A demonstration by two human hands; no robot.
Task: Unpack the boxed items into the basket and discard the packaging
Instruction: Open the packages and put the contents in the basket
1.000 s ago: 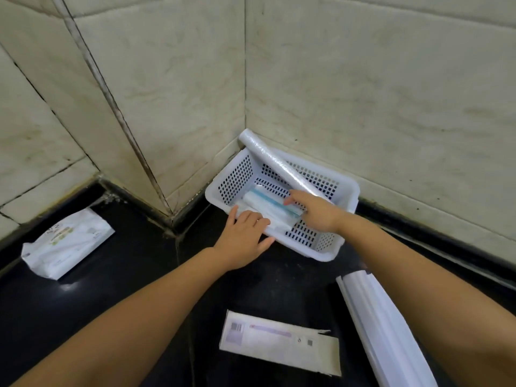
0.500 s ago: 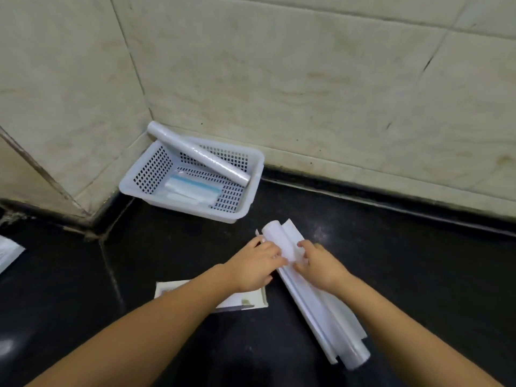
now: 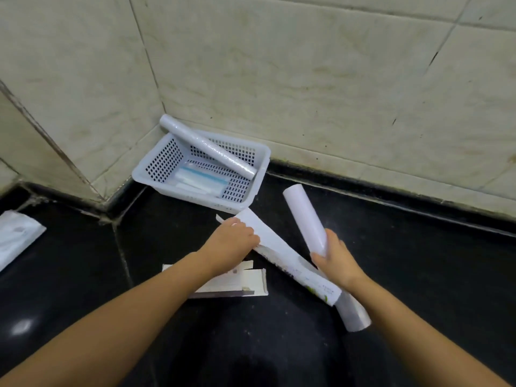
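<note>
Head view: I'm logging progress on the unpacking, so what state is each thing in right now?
White basket: upright in the corner, partly filled.
Wrapped roll: slanted across the basket, top end over the rim.
Flat packet: lying on the basket floor.
White roll: out of its box, in the right hand.
Long box: open, pinned by the left hand.
Flattened box: empty, on the counter.
White pouch: lying at left.
</note>
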